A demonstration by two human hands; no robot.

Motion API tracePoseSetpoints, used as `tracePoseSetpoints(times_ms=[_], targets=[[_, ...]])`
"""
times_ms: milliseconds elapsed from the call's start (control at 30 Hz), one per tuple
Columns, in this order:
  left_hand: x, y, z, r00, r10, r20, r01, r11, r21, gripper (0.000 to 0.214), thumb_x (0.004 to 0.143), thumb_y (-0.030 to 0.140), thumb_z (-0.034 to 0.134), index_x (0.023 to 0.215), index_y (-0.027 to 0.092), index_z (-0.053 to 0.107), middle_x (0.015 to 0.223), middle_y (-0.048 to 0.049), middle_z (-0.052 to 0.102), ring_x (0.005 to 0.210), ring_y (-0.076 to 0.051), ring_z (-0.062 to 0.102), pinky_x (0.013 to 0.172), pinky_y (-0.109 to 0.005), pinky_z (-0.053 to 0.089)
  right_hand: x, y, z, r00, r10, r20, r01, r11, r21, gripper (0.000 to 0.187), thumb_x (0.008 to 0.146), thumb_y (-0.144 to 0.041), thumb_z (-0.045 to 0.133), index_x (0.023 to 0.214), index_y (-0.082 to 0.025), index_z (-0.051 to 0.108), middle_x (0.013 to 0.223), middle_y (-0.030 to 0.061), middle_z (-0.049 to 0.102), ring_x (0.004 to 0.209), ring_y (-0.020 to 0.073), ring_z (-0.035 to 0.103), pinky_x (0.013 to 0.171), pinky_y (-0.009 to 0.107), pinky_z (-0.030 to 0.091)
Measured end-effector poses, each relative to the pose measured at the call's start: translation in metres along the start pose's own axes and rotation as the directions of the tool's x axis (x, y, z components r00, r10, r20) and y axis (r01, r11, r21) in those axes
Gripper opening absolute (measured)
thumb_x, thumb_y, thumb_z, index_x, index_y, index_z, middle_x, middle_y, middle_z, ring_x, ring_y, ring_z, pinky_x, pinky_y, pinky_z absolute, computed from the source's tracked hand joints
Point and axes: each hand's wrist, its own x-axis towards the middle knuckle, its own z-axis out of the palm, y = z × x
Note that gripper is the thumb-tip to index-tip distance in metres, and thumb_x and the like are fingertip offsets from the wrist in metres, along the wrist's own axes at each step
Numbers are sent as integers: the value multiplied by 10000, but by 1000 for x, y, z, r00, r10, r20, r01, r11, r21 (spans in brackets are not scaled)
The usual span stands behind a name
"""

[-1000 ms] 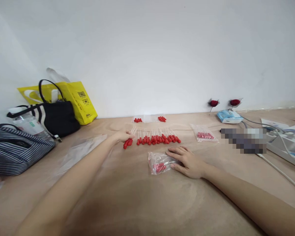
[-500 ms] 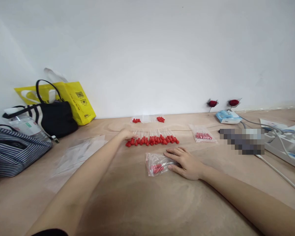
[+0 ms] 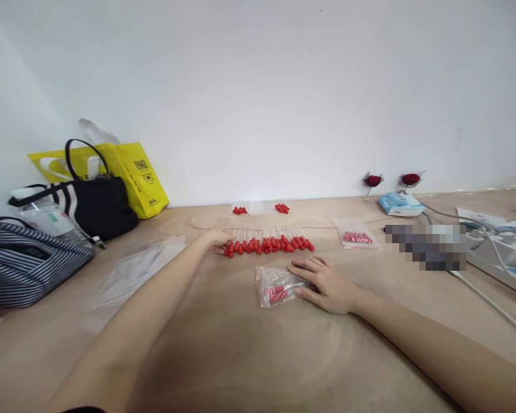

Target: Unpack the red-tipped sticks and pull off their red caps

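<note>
A row of red-tipped sticks with thin pale stems (image 3: 269, 244) lies across the middle of the table, red ends towards me. My left hand (image 3: 219, 238) is at the row's left end, its fingers slightly curved and apart against the outermost sticks; part of the fingers is hard to see. My right hand (image 3: 327, 285) rests palm down with spread fingers on the right part of a clear zip bag (image 3: 264, 281). Inside that bag lie a few red pieces (image 3: 277, 294).
Another clear bag with red pieces (image 3: 356, 236) lies right of the row; one more bag (image 3: 260, 207) lies by the wall. Empty-looking plastic bags (image 3: 133, 272), a striped pouch (image 3: 30, 264), and a yellow bag (image 3: 144, 178) are left. Tissues (image 3: 399, 205) and a power strip (image 3: 499, 255) are right.
My left hand has shifted slightly left and down to the row's end, and the leftmost red tips sit closer together. My right hand stays on the bag.
</note>
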Motion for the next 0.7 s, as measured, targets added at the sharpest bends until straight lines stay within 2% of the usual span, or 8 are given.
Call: tracePoseSetpoints(times_ms=[67,300,467,567,600,633,667,700], targets=[[-5,3,2,999,-33,9,33,999,-9,271,685,399,603,689,151,495,629,-31,602,592,-123,575,569,-217,474,0,0,0,1000,-6,-3,6,1000,0,529,840,-502,327,1286,-220,369,1264,102,436,1128,220,401,954,422,259],[-11,4,-2,995,-61,-85,65,997,43,210,726,329,570,690,142,481,580,-18,561,525,-117,534,527,-230,458,0,1,1,1000,-2,4,2,1000,3,527,840,-501,329,1284,-220,371,1264,106,434,1137,214,396,958,420,252],[-35,-1,1,963,89,-256,-56,990,131,238,756,374,502,675,151,519,663,-44,568,747,-196,564,677,-303,455,0,0,1,1000,-8,0,8,1000,10,521,839,-491,339,1285,-224,370,1259,106,439,1128,219,404,951,418,260],[-70,-10,21,883,306,-355,-251,949,192,205,779,359,461,746,178,551,835,-40,576,912,-182,519,831,-301,403,0,0,-1,1000,-2,8,2,1000,18,526,838,-499,331,1284,-223,374,1259,103,440,1127,222,404,948,417,265],[-83,-13,30,778,509,-368,-443,860,252,184,773,334,474,743,175,561,835,-43,571,893,-178,520,837,-307,400,0,0,-1,1000,0,8,-1,1000,21,528,838,-503,329,1282,-223,377,1258,103,442,1128,224,404,949,418,265],[-95,-17,40,676,668,-312,-606,744,280,171,768,314,487,720,173,571,823,-43,565,866,-171,524,826,-306,405,0,0,-1,1000,2,5,-2,1000,25,530,836,-507,329,1280,-224,381,1256,102,444,1129,226,403,949,421,265],[-106,-21,50,605,751,-264,-705,660,262,166,762,297,500,694,170,582,804,-44,561,823,-161,533,792,-296,421,0,-1,0,1000,4,-1,-4,1000,30,530,833,-510,332,1277,-226,387,1255,102,445,1130,228,403,951,423,264],[-114,-24,59,566,796,-213,-765,604,223,157,757,282,511,692,171,600,801,-44,565,791,-149,541,764,-283,433,0,-1,1,1000,9,-9,-9,999,35,529,830,-512,339,1273,-228,393,1255,101,447,1130,230,404,952,425,263]])
